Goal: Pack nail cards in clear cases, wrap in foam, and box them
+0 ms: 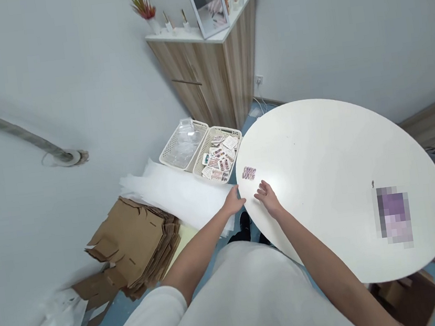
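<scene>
A small card with rows of purplish, nail-shaped pieces (249, 173) lies on the near left part of the white oval table (329, 170). My left hand (233, 202) hovers by the table's edge, thumb and fingers apart, and nothing shows in it. Just below the card, my right hand (267, 198) is over the tabletop with its fingers loosely bent and the thumb apart, also holding nothing visible. Left of the table, a white basket (239, 135) is full of similar patterned cards. Beside it, another basket (162, 158) contains clear plastic packs (185, 143).
A pixelated purple item (394, 214) lies at the table's right. White sheets (165, 185) and stacked flattened cardboard (132, 239) are at the left. Behind the baskets rises a wooden cabinet (210, 74) with a framed picture (208, 5) and a plant (145, 8).
</scene>
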